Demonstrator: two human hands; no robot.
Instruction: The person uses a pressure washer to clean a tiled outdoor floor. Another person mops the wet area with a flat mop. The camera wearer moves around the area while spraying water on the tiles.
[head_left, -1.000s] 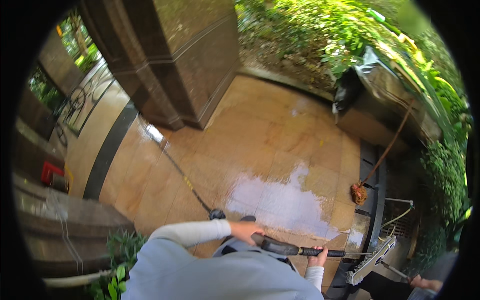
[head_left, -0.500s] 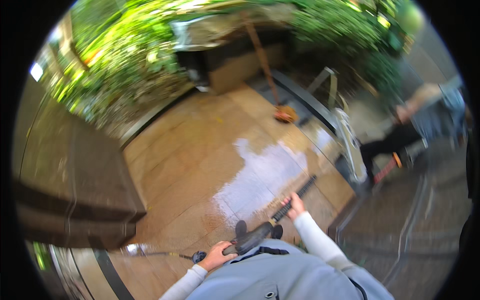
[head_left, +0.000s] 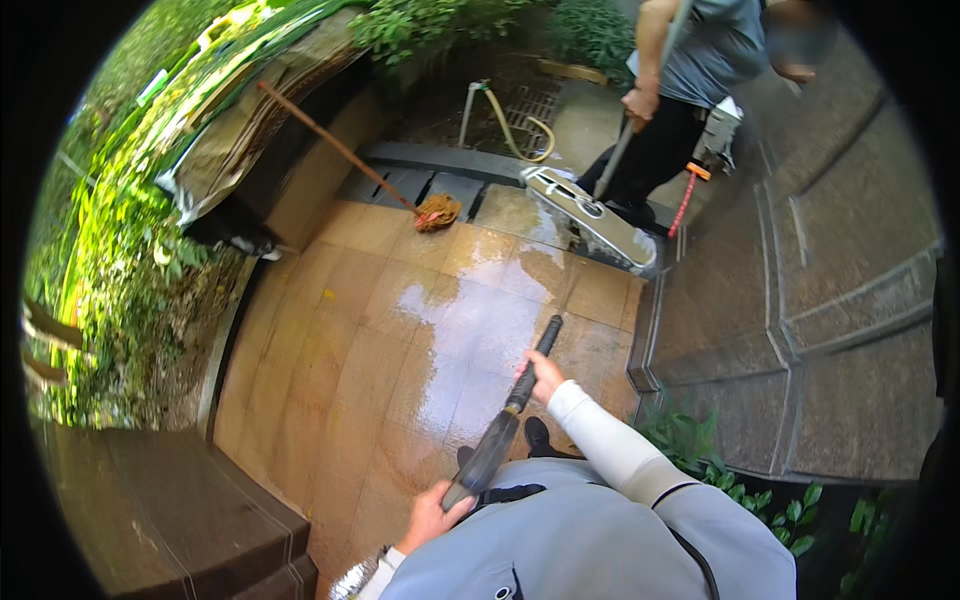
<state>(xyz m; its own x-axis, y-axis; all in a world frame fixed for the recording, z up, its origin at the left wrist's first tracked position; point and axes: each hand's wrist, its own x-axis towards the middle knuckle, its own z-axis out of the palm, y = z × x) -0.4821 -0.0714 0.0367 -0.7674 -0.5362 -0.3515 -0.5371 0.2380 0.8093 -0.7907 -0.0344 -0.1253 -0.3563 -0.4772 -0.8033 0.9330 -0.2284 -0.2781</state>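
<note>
A long black pressure-washer gun point(head_left: 487, 447) slants across my front, its dark tip pointing ahead and to the right over the wet tiles point(head_left: 470, 330). My left hand point(head_left: 432, 515) is closed around its rear grip near my waist. Farther forward, my right hand point(head_left: 541, 378) wraps round the ribbed black barrel, arm stretched out. A faint thin streak, perhaps water, runs from the tip toward the floor. My shoes point(head_left: 537, 434) show just beyond my body, partly hidden by the gun.
A co-worker point(head_left: 690, 60) stands at the back right, gripping a pole above a wide flat mop head point(head_left: 590, 215). A wooden-handled mop point(head_left: 437, 212) leans on a covered box point(head_left: 320, 150). Brown stone walls point(head_left: 840, 300) rise at right; another stone block point(head_left: 170, 510) sits at lower left.
My view has turned to the right, so the scene has shifted left. Both hands keep hold of the gun, which now points more straight ahead. The co-worker stands nearer the view's middle.
</note>
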